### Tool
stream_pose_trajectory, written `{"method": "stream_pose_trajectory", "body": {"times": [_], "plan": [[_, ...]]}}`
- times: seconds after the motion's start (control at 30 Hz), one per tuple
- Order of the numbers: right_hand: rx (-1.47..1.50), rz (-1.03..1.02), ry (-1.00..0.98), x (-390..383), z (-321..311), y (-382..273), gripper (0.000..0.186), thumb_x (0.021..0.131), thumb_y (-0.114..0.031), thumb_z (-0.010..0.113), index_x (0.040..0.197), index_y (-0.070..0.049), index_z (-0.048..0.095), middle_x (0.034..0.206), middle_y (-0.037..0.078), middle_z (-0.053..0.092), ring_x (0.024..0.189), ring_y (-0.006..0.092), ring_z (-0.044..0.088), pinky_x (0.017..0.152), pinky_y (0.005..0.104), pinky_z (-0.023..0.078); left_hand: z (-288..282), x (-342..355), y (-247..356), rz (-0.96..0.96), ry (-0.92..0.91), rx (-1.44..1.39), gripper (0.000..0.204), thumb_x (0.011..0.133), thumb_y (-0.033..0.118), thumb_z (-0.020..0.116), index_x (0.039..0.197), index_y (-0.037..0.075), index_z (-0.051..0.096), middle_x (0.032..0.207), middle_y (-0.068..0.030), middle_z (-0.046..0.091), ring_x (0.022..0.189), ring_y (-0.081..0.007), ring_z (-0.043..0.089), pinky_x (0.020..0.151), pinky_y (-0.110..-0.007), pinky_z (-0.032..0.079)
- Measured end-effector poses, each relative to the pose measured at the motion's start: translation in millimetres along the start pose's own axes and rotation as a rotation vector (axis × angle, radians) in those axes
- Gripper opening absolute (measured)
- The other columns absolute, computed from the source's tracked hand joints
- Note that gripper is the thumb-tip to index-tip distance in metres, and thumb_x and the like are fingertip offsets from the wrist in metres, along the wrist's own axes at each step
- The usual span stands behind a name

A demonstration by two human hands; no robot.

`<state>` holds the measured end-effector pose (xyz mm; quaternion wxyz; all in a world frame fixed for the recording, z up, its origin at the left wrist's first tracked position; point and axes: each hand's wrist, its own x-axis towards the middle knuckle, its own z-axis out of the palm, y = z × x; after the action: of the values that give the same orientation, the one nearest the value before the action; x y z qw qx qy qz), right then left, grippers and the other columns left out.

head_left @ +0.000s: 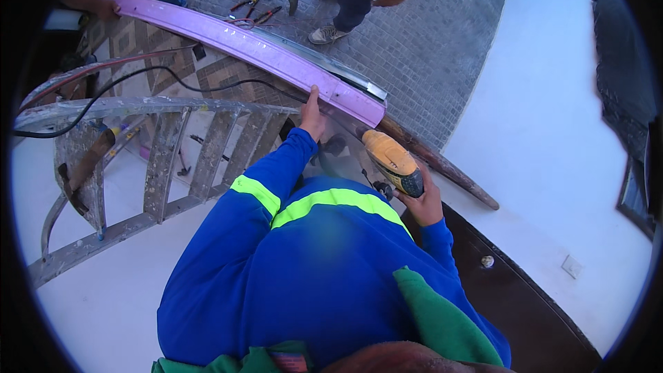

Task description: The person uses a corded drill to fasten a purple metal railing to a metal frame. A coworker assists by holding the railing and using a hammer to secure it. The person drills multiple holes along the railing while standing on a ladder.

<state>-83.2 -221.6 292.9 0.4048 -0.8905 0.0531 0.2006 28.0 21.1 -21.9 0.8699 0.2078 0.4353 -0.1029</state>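
A long, purple-faced metal strip (235,40) runs from the far left to the middle in front of me. My left hand (313,119) is closed on its near edge, thumb on top and the other fingers mostly hidden. In my right hand (425,200) is a yellow-and-black power tool (392,155), gripped from the right side. Its front end points toward the strip's right end; the working tip is hard to make out. At the far left end, another person's hand (105,8) holds the same strip.
A paint-spattered ladder (159,159) stands on the left, with a wooden-handled tool (91,160) on it. A black cable (207,88) crosses there. Pliers-like tools (266,15) lie on the paving near a person's shoes (326,34). A wooden pole (449,169) lies beside the white wall (545,131).
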Motion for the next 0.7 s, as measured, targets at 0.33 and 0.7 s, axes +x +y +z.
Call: {"method": "stream_pose_trajectory", "body": {"times": [0.33, 0.7], "plan": [[-0.002, -0.122, 0.037, -5, -2, 76, 0.084, 0.075, -0.025, 0.090, 0.148, -0.015, 0.049, 0.117, 0.020, 0.072, 0.110, 0.0382, 0.071, 0.090, 0.0422, 0.056, -17, -52, 40, -0.114, -0.031, 0.544, 0.112, 0.087, 0.075, 0.064, 0.162, 0.007, 0.019, 0.143, -0.0306, 0.046, 0.137, -0.0447, 0.043, 0.118, -0.054, 0.034], [0.260, -0.006, 0.194, -48, 25, 104, 0.078, 0.076, -0.014, 0.086, 0.146, -0.008, 0.050, 0.124, 0.019, 0.071, 0.116, 0.0263, 0.069, 0.097, 0.0370, 0.052, -25, -202, 253, 0.364, 0.061, 1.280, 0.041, 0.105, 0.035, 0.060, 0.134, 0.006, 0.057, 0.110, -0.0092, 0.065, 0.092, -0.0188, 0.070, 0.081, -0.030, 0.056]]}}
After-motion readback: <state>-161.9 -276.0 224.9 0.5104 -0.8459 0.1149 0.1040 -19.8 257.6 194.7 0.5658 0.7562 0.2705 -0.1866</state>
